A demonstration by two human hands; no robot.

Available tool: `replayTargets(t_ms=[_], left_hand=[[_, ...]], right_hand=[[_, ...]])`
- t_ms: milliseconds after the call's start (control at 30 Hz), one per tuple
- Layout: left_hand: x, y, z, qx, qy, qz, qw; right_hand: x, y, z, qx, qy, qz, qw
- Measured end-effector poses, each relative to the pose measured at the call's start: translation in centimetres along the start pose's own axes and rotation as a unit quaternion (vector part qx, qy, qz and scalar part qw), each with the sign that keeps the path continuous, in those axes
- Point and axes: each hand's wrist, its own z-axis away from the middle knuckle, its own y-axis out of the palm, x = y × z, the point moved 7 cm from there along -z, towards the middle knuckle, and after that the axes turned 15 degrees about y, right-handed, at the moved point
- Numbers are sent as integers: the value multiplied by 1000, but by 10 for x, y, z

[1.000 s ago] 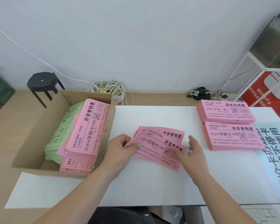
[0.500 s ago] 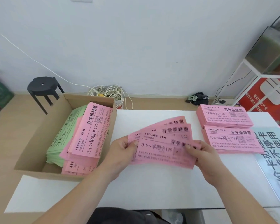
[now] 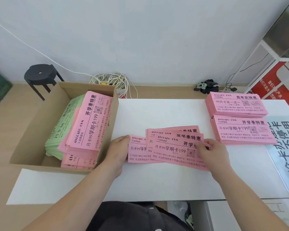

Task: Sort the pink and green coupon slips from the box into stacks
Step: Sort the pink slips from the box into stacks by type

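Pink slips (image 3: 170,148) fanned, middle of frame, over white table (image 3: 157,114). Left hand (image 3: 118,154) grips left end; right hand (image 3: 214,154) pinches right end. Paper looks thin, light, floppy, slippery (fan may slide apart). Hold short ends, squeeze together.

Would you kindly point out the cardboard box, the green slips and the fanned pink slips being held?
cardboard box (image 3: 37,125): head view, bare inner left wall.
green slips (image 3: 60,130): head view, printed top of the stack.
fanned pink slips (image 3: 170,150): head view, front slip's printed face.
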Motion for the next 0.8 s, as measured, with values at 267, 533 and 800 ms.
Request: replayTargets(t_ms=[267,533,800], left_hand=[[-28,48,-7,76,95,-91,988],[-76,54,-3,109,215,-68,968],[-75,47,-7,147,221,-37,963]], right_hand=[[10,24,2,61,9,12,998],[24,-5,-7,197,-33,-94,975],[47,-23,-12,191,-90,-63,975]])
